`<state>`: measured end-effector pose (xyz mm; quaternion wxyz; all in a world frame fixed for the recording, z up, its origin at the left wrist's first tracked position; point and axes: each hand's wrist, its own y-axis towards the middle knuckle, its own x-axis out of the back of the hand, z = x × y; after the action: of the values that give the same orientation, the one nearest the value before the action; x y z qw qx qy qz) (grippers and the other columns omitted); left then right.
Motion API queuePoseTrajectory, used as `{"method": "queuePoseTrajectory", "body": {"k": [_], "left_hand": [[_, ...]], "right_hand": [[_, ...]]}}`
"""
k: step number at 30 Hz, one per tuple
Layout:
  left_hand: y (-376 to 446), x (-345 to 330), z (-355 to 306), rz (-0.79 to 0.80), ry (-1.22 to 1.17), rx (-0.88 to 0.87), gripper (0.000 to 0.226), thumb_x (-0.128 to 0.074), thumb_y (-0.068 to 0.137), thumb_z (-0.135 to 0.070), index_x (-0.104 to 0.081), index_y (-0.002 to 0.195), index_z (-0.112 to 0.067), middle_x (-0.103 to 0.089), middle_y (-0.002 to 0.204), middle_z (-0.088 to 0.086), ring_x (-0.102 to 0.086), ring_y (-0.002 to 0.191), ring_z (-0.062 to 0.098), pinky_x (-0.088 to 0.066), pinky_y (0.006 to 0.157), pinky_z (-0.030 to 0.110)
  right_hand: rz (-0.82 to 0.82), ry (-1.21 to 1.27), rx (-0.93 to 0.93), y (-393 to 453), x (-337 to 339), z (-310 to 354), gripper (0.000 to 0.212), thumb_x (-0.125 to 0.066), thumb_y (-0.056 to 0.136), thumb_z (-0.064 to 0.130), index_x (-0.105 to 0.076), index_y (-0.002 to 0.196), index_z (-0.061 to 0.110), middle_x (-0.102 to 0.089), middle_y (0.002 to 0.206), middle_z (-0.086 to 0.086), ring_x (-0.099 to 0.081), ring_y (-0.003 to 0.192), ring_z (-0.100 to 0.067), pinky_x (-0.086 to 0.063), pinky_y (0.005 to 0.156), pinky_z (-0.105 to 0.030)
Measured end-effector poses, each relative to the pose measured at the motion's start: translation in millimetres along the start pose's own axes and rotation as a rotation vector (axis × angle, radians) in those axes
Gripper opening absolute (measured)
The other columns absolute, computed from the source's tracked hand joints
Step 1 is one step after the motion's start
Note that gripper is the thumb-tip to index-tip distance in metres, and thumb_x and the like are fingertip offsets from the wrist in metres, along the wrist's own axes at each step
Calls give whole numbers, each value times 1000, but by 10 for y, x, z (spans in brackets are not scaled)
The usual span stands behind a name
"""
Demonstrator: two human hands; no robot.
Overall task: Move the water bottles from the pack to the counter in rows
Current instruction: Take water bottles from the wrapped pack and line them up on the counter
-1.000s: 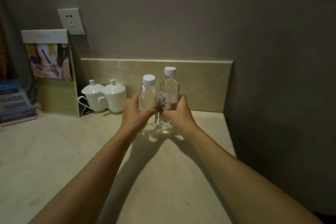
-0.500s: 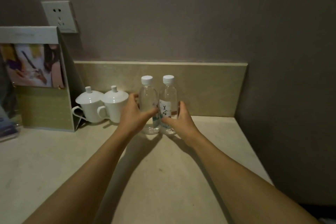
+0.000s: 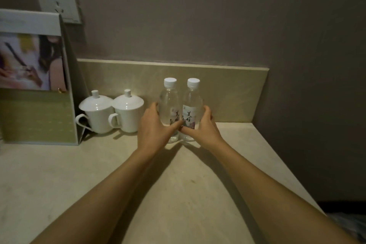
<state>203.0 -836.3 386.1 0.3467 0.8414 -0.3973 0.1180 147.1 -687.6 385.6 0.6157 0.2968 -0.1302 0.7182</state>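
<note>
Two clear water bottles with white caps stand upright side by side on the beige counter [image 3: 99, 174], close to the backsplash. My left hand [image 3: 156, 128] grips the left bottle [image 3: 169, 103] around its lower half. My right hand [image 3: 202, 127] grips the right bottle [image 3: 191, 105], whose white label with dark characters faces me. The two bottles touch or nearly touch. Their bases rest on the counter. No pack is in view.
Two white lidded cups [image 3: 99, 113] [image 3: 127, 112] stand just left of the bottles. A standing brochure holder [image 3: 37, 85] sits at the far left under a wall socket [image 3: 57, 0]. The counter ends at a wall on the right [image 3: 316, 105].
The right bottle has come down level with the left one, and both now stand on the counter nearer the backsplash. The camera has moved closer.
</note>
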Motion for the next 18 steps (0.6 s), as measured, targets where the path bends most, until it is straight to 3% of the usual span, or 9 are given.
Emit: {"method": "queuePoseTrajectory", "body": {"k": [5, 7, 10, 14, 18], "left_hand": [[-20, -68, 139, 3, -27, 15, 48, -81, 72, -43, -62, 113, -24, -59, 101, -4, -60, 93, 14, -57, 85, 40], [-4, -56, 129, 26, -36, 22, 47, -80, 75, -41, -61, 115, -25, -57, 102, -4, -59, 94, 15, -56, 87, 40], [-2, 14, 117, 69, -91, 7, 46, -79, 77, -37, -60, 117, -24, -69, 108, -5, -66, 100, 15, -58, 86, 39], [-70, 18, 70, -39, 258, 62, 48, -68, 81, -56, -61, 108, -18, -71, 101, 1, -65, 88, 19, -58, 73, 40], [-124, 21, 35, 43, 467, 155, 58, -62, 78, -69, -66, 97, -15, -69, 88, 4, -64, 77, 21, -57, 67, 38]], "right_hand": [[-72, -147, 2, -21, -92, -21, 69, -75, 77, 48, -40, 125, 13, -53, 128, -10, -57, 113, -33, -46, 81, -38], [-65, -77, 11, -24, -107, -33, 61, -76, 79, 43, -43, 123, 16, -58, 125, -7, -59, 111, -30, -51, 84, -42], [-38, 10, -1, -13, -105, -16, 65, -76, 79, 37, -42, 130, 18, -59, 128, -6, -60, 114, -28, -53, 93, -47], [-15, 16, 28, -4, -114, -24, 54, -75, 82, 35, -42, 122, 21, -61, 127, -5, -62, 112, -27, -54, 90, -43], [-37, -11, 15, -8, -136, -18, 51, -73, 81, 43, -41, 115, 24, -61, 125, -3, -62, 110, -27, -54, 87, -47]]}}
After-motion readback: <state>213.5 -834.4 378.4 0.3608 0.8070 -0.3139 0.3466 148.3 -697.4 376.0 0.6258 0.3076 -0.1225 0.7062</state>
